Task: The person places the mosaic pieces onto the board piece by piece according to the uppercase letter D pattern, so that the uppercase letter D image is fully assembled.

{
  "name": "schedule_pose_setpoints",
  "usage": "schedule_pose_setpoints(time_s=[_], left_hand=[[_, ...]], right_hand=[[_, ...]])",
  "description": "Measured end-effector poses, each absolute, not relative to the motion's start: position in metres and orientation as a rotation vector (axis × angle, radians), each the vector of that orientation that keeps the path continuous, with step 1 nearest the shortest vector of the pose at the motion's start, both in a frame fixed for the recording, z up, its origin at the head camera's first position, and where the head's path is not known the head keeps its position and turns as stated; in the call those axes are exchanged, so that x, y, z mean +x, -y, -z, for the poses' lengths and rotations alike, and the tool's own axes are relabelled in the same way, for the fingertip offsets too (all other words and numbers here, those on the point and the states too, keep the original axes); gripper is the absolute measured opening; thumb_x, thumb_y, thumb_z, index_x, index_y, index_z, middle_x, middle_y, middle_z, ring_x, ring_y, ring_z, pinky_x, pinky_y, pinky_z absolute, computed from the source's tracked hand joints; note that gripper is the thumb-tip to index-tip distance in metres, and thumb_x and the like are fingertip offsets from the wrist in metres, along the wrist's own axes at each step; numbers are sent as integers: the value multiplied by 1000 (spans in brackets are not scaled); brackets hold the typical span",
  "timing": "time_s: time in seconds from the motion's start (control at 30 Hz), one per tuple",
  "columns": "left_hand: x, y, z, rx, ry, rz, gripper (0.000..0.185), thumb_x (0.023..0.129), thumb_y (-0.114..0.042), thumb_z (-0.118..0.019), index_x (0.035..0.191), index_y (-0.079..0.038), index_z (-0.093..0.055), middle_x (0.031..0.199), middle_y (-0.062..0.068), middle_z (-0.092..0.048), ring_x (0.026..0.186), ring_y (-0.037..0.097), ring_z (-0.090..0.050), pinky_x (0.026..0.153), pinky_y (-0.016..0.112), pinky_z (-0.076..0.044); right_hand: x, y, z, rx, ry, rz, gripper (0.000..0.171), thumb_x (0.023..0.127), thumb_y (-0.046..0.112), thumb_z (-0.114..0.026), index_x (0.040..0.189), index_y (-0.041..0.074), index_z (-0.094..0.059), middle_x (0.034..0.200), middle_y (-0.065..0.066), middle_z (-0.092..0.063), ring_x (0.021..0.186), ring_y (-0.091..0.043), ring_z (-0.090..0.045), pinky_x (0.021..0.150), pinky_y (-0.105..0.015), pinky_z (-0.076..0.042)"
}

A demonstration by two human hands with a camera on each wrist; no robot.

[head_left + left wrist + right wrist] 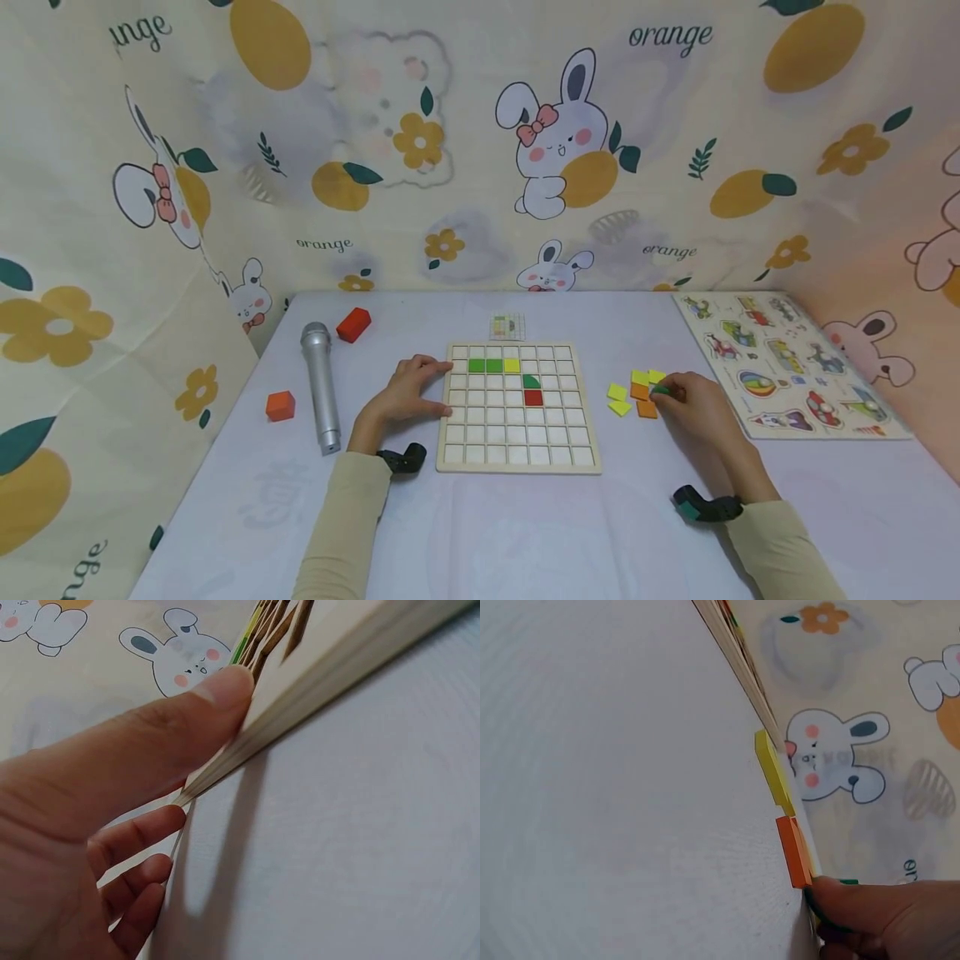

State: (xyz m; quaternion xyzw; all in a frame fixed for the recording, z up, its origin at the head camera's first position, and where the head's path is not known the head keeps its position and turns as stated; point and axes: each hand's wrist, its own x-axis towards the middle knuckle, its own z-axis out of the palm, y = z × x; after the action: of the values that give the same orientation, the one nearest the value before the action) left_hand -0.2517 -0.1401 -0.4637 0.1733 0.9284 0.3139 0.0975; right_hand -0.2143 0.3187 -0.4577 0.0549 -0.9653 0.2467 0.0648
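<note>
Fingers (669,400) pinched together, a person's right hand (692,406) holds a small green piece (659,390) beside loose yellow square tiles (617,392) and orange square tiles (647,409), to the right of a pale wooden grid board (517,469) on a white counter (525,542). The left hand (403,392), thumb and forefinger spread apart, touches the board's left edge. Two green squares (476,366), a yellow square (512,365), a red square (533,397) and a round-edged green piece (531,382) sit in its cells.
</note>
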Motion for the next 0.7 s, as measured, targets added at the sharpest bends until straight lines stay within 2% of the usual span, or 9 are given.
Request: schedule_pose_setpoints(time_s=[0.13,0.23,0.37,0.47,0.7], left_hand=[[-251,140,464,504,-2749,-936,79,70,-35,-80,139,-21,-45,135,6,-39,124,27,-30,101,49,-33],[-251,140,464,500,-2749,-935,79,71,-35,-80,139,-21,-45,135,6,-39,124,27,-29,101,48,-33],[-251,140,464,502,-2747,-933,78,71,-36,-80,139,-22,-45,136,6,-39,124,27,-29,101,49,-32],[-251,140,464,509,-2744,-935,78,71,-36,-79,139,-21,-45,136,6,-39,125,27,-29,101,49,-32],[-251,140,463,517,-2743,-935,78,71,-37,-80,139,-22,-45,135,6,-39,124,27,-29,101,48,-32]], right_hand=[[-215,-312,457,263,2835,-811,22,87,10,-65,105,-2,-65,87,-13,-63,74,-23,-51,64,-33,-42],[-217,-300,454,327,2758,-879,22,87,7,-65,107,0,-62,85,-11,-64,71,-20,-55,61,-27,-46],[-217,-275,449,411,2674,-1035,19,83,7,-69,100,3,-60,81,-7,-63,69,-15,-59,57,-20,-47],[-217,-253,449,472,2652,-1166,17,82,7,-70,95,4,-61,81,-6,-64,69,-14,-59,59,-21,-48],[-214,-206,456,583,2722,-1326,13,83,11,-71,95,10,-66,80,1,-64,68,-12,-58,61,-22,-48]])
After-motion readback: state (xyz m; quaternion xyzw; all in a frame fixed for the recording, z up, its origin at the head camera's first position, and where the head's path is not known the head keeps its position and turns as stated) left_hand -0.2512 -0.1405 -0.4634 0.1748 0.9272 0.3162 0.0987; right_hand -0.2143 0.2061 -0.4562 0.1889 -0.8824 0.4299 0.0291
